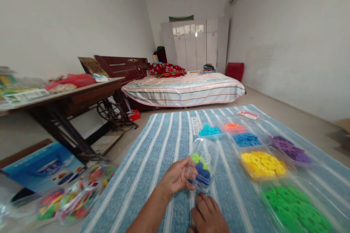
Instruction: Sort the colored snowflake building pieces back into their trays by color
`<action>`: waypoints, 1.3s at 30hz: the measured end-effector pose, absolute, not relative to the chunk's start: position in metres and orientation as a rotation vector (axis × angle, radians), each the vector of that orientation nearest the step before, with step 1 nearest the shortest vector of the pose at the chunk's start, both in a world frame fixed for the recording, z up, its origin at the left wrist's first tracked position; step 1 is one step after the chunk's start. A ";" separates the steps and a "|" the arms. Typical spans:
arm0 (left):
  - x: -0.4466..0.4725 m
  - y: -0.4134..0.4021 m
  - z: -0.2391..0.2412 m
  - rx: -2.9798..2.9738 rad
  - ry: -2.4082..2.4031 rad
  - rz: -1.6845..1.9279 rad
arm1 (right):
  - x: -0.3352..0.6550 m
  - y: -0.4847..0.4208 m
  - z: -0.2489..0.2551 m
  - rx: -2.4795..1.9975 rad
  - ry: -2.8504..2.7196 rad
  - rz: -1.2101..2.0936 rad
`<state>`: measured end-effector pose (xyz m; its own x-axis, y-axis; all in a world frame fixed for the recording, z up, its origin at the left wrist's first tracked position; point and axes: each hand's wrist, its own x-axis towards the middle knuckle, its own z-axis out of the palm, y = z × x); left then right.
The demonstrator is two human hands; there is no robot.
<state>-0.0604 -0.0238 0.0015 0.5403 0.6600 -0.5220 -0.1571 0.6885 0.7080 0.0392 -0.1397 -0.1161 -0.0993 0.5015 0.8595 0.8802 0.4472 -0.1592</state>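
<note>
My left hand (179, 175) is closed on the side of a clear plastic bag (204, 163) that holds green and dark blue pieces. It keeps the bag just above a blue striped cloth (164, 145). My right hand (209, 214) lies below the bag at the bottom edge of the view. Its fingers are curled against the bag's lower end or the cloth. I cannot make out what they grip.
Clear trays of sorted pieces lie on the cloth to the right: green (296, 207), yellow (263, 164), purple (290, 149), blue (247, 139), orange (234, 127), turquoise (209, 130). Bags of mixed pieces (73, 198) lie at left. A table (62, 96) and a bed (183, 89) stand beyond.
</note>
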 end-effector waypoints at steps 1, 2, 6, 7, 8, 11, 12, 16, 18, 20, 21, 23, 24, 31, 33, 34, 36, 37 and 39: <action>-0.062 -0.024 -0.001 0.581 0.836 0.539 | 0.039 -0.140 -0.116 -1.188 -1.739 -0.499; -0.063 -0.024 -0.003 0.523 0.796 0.549 | 0.038 -0.140 -0.116 -1.182 -1.712 -0.493; -0.068 -0.024 0.002 0.440 0.715 0.635 | 0.035 -0.142 -0.117 -1.181 -1.671 -0.469; -0.069 -0.024 0.005 0.437 0.718 0.660 | 0.035 -0.142 -0.117 -1.191 -1.690 -0.461; -0.070 -0.023 0.007 0.434 0.729 0.687 | 0.036 -0.143 -0.117 -1.200 -1.705 -0.453; -0.074 -0.022 0.014 0.426 0.790 0.758 | 0.038 -0.145 -0.116 -1.215 -1.737 -0.416; -0.076 -0.022 0.015 0.428 0.812 0.781 | 0.039 -0.146 -0.116 -1.216 -1.745 -0.410; -0.083 -0.019 0.020 0.506 0.934 0.908 | 0.040 -0.147 -0.118 -1.227 -1.773 -0.399; -0.087 -0.018 0.024 0.595 1.008 1.004 | 0.040 -0.147 -0.119 -1.231 -1.778 -0.392; -0.092 -0.017 0.030 0.714 1.075 1.115 | 0.039 -0.147 -0.120 -1.225 -1.774 -0.393; -0.095 -0.017 0.033 0.784 1.122 1.170 | 0.039 -0.147 -0.120 -1.220 -1.766 -0.395; -0.102 -0.015 0.039 0.965 1.262 1.268 | 0.039 -0.146 -0.119 -1.206 -1.744 -0.395; -0.106 -0.014 0.041 1.085 1.353 1.301 | 0.040 -0.146 -0.118 -1.200 -1.731 -0.393; -0.138 -0.001 0.027 2.052 1.966 1.159 | 0.056 -0.152 -0.102 -1.211 -1.977 -0.397; -0.145 0.002 0.018 2.213 2.043 1.038 | 0.059 -0.154 -0.098 -1.220 -1.998 -0.395; -0.148 0.003 0.014 2.272 2.075 0.961 | 0.060 -0.155 -0.097 -1.224 -2.003 -0.395; -0.151 0.003 0.009 2.341 2.141 0.817 | 0.060 -0.156 -0.096 -1.234 -2.018 -0.397; -0.152 0.003 0.008 2.356 2.175 0.761 | 0.060 -0.156 -0.097 -1.238 -2.028 -0.400; -0.152 0.002 0.007 2.367 2.232 0.677 | 0.060 -0.156 -0.098 -1.239 -2.041 -0.410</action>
<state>-0.1522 0.0018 0.0072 0.0226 0.9121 0.4093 0.9858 -0.0885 0.1429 0.0603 -0.1558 -0.0983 -0.2945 0.6436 0.7064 0.8666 0.4915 -0.0866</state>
